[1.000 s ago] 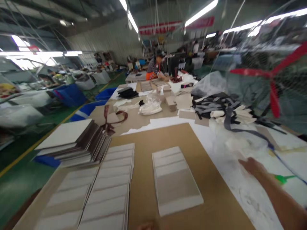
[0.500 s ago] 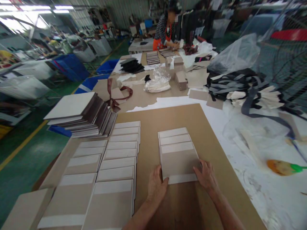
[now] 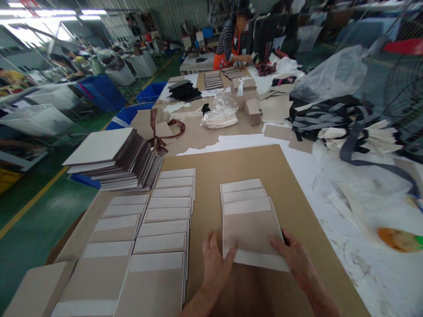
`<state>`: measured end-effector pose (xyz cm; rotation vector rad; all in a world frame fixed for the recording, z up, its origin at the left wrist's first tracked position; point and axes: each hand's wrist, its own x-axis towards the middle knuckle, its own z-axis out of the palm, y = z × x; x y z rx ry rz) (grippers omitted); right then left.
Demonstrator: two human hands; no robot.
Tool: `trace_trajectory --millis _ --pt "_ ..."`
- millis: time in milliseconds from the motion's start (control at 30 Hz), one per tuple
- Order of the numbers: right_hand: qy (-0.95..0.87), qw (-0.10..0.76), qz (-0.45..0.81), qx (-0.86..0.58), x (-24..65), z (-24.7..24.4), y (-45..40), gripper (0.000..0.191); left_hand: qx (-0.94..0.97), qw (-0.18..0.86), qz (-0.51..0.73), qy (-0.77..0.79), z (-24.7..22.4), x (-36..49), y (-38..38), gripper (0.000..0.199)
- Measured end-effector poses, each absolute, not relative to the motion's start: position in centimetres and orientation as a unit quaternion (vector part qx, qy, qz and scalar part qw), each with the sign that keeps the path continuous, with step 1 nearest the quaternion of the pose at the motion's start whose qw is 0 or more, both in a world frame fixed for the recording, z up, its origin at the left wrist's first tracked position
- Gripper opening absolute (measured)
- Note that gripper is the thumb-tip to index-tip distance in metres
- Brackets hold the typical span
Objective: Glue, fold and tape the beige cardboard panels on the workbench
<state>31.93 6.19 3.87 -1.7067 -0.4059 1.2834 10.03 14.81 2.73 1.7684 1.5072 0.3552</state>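
Note:
A beige rectangular panel (image 3: 251, 229) with pale bands along its far and near ends lies at a slant over a short overlapping row of similar panels (image 3: 243, 186). My right hand (image 3: 299, 255) grips it by the right edge, thumb on top and fingers at the side, partly hidden. Beside the near left corner is my left hand (image 3: 214, 259), slightly blurred. Its fingers are apart and its thumb tip is at the corner. Both hands are over the brown board (image 3: 251, 160) on the table.
On the left, two columns of overlapping panels (image 3: 155, 281) run away from me. Behind them stands a tall stack of boards (image 3: 109, 152). Dark fabric strips (image 3: 330, 116), a plastic bag (image 3: 220, 112) and an orange bottle (image 3: 395, 240) lie around. A person (image 3: 228, 42) works at the far end.
The top panel has turned; its near right corner has swung toward me and right with my right hand. My left hand's fingers have come off its left edge.

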Motion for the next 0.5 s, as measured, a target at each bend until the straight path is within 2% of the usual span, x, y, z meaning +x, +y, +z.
trace_trajectory --millis 67,167,267,400,433,500 --pt "-0.254 0.428 0.474 -0.727 29.4 7.5 7.0 0.04 0.659 0.446 0.2 0.572 6.0 10.4 14.1 0.076" --pt "-0.388 0.371 0.449 -0.714 24.9 12.2 8.8 0.027 0.549 0.599 0.211 0.543 11.6 10.9 13.8 0.085" --pt "-0.493 0.377 0.481 -0.619 21.5 14.8 10.5 0.043 0.476 0.643 0.25 0.546 14.7 10.3 14.9 0.087" --pt "-0.54 0.342 0.617 -0.459 21.1 14.2 11.7 0.08 0.384 0.616 0.26 0.637 14.8 6.8 17.4 0.065" --pt "-0.523 0.34 0.633 -0.457 21.3 13.3 11.8 0.081 0.351 0.612 0.266 0.656 14.6 5.7 18.0 0.058" --pt "-0.459 0.36 0.617 -0.528 21.7 11.0 11.8 0.072 0.28 0.61 0.283 0.685 14.7 3.5 18.9 0.052"
